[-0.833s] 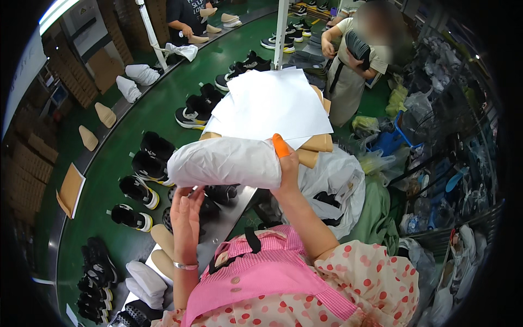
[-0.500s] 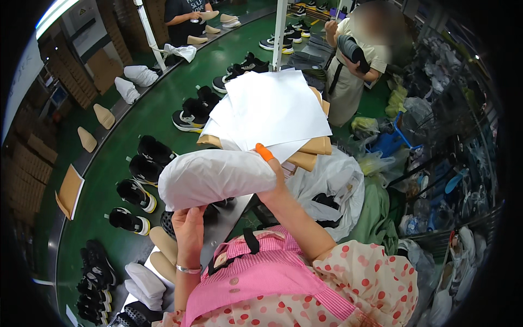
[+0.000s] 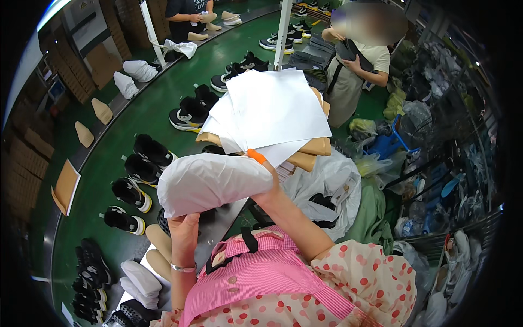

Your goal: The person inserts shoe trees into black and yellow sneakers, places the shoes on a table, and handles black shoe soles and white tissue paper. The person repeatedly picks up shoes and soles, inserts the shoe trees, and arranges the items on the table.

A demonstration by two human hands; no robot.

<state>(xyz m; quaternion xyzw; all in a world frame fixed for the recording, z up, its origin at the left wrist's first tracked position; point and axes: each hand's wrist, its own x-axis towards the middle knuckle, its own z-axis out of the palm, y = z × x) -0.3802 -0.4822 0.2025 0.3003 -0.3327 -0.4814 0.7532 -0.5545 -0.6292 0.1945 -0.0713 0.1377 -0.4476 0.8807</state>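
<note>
the left grip (image 3: 183, 233), pinching the left end of the white wrapped bundle (image 3: 213, 184), could tear it by pulling against the right grip (image 3: 266, 183) clasping the right end.

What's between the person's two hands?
The head view shows a white-wrapped bundle between the left hand and the right hand, touching both.

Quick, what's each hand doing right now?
Left hand: touching the white wrapped bundle at its lower left; its grip can't be told.
Right hand: closed, holding the bundle's right end.
</note>
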